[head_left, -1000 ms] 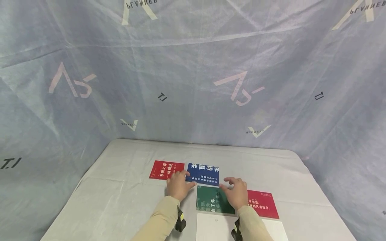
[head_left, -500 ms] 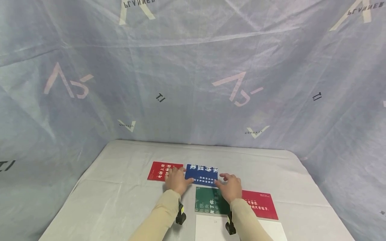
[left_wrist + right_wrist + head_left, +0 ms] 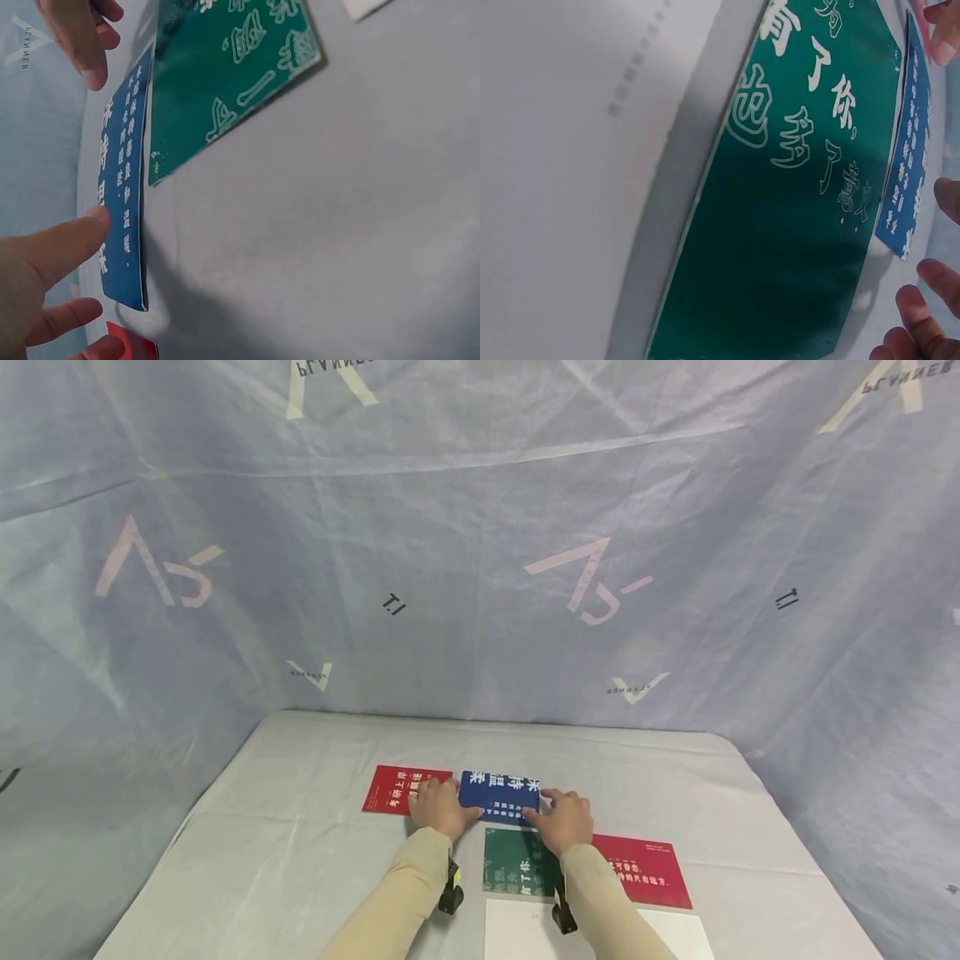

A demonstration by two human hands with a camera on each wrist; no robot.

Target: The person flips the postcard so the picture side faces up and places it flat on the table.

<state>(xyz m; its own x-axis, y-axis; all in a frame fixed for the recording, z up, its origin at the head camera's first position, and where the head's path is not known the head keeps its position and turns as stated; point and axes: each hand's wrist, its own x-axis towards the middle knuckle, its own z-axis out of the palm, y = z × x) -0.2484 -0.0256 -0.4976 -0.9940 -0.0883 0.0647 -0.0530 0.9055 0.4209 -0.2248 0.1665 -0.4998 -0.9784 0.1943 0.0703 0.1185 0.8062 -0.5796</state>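
Note:
A blue card (image 3: 495,797) with white lettering lies between my hands. My left hand (image 3: 441,808) is at its left side, its fingers over the edge of a red card (image 3: 386,793). In the left wrist view my left thumb (image 3: 79,236) stretches over the blue card's face. My right hand (image 3: 564,827) is at the blue card's right edge, fingers parted. The right wrist view shows the right fingers (image 3: 922,319) spread beside the card's end. Below it lies a green card (image 3: 506,860), partly hidden by my right hand and wrist.
Another red card (image 3: 652,872) lies right of the green one, partly behind my right forearm. Nearer me are white cards (image 3: 517,931), also partly covered by that arm. A pale cloth (image 3: 262,843) covers the table, and a printed fabric sheet (image 3: 480,568) hangs behind.
My right hand has moved left and closer to the blue card's right edge. My left hand has shifted slightly up, onto the red card's edge. The head view has turned slightly.

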